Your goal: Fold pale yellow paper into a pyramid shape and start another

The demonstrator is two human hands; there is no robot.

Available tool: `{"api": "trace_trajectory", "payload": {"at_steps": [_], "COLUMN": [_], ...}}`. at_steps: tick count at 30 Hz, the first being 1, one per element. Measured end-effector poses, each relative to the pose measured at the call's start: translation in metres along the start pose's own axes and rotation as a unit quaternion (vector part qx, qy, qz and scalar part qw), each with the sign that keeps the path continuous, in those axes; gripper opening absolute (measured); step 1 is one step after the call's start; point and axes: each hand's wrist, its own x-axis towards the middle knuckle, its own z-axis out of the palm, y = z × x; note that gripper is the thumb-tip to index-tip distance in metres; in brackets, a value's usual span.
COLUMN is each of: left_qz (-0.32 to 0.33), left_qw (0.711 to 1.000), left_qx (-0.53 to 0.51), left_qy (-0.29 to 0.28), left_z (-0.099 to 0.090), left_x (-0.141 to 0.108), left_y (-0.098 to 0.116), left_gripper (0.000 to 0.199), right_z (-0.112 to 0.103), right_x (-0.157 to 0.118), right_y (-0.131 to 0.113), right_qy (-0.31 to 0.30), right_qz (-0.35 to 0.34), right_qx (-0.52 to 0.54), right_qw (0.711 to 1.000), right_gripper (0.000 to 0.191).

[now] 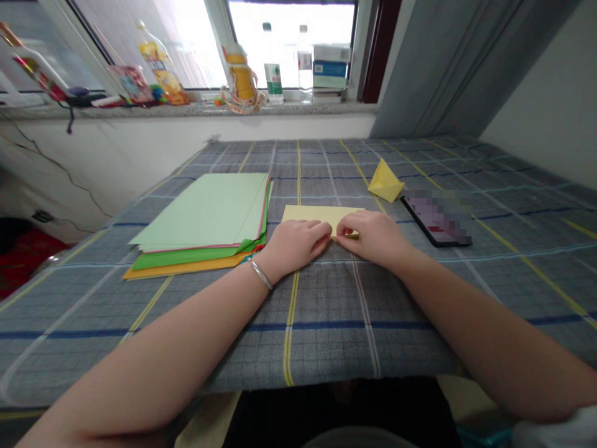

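Note:
A pale yellow sheet of paper point(310, 213) lies flat on the cloth-covered table, its near edge under both hands. My left hand point(301, 244) rests on its left part, fingers closed together at the near edge. Just to the right, my right hand point(368, 233) pinches the near edge between thumb and fingers. The two hands' fingertips almost meet at the middle of that edge. Behind my right hand stands a folded yellow paper shape point(386, 181) with a pointed top.
A stack of coloured paper point(209, 208), light green on top, lies at the left. A phone point(436, 218) lies right of my right hand. Bottles, boxes and a yellow cup point(242, 78) line the windowsill point(196, 110) behind the checked tablecloth point(326, 348).

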Motion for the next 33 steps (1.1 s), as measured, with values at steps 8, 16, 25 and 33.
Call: {"api": "trace_trajectory", "payload": {"at_steps": [8, 16, 25, 33], "left_qz": [0.008, -0.003, -0.023, -0.028], "left_qw": [0.999, 0.999, 0.998, 0.998], "left_qx": [-0.040, -0.047, -0.060, -0.056], "left_qy": [0.006, 0.005, 0.002, 0.002], "left_z": [0.003, 0.002, -0.006, -0.010], "left_x": [-0.001, 0.001, 0.001, -0.002], "left_y": [-0.001, -0.001, -0.005, -0.012], "left_gripper": [0.019, 0.018, 0.009, 0.010], "right_z": [0.003, 0.000, -0.005, -0.015], "right_x": [-0.001, 0.001, 0.001, -0.003], "right_y": [-0.003, -0.001, 0.015, 0.029], "right_qy": [-0.017, -0.014, 0.012, 0.012], "right_qz": [0.006, -0.061, -0.073, -0.012], "right_qx": [0.011, -0.022, -0.055, -0.067], "right_qw": [1.000, 0.998, 0.996, 0.998], "right_gripper": [0.013, 0.015, 0.013, 0.012]}}
